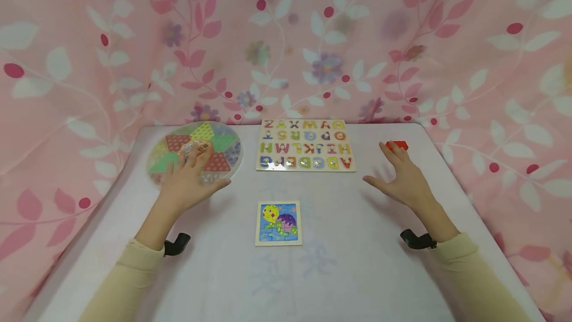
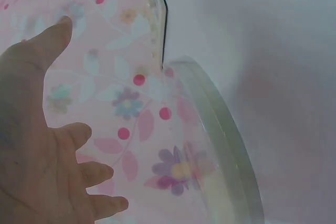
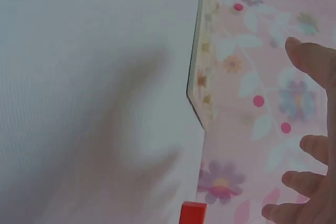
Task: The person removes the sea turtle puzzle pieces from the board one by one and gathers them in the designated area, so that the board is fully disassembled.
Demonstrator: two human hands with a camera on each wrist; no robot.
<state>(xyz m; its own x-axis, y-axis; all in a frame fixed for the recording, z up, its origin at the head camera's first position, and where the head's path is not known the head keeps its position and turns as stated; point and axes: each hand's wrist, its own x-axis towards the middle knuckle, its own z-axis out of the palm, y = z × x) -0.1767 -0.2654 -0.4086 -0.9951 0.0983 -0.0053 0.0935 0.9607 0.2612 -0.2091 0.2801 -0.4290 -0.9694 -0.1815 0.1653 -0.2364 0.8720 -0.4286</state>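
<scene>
Fingers spread, my left hand [image 1: 185,185] hovers over the near side of a round Chinese checkers board [image 1: 225,143]. The left wrist view shows that hand [image 2: 26,140] with nothing in it, beside the board's rim [image 2: 223,129]. My right hand [image 1: 406,180] is also spread and holds nothing; its fingers partly cover a red block [image 1: 401,144] in the head view. In the right wrist view, the red block [image 3: 192,213] shows at the bottom edge, apart from the fingers. Between the hands lies a small jigsaw puzzle [image 1: 279,225] with a turtle picture in a pale frame.
A wooden alphabet puzzle board [image 1: 306,145] with colourful letters lies at the back middle of the white table [image 1: 339,272]. Pink floral cloth [image 1: 295,39] hangs behind and along both sides. A dark curved piece [image 1: 178,245] sits at each wrist.
</scene>
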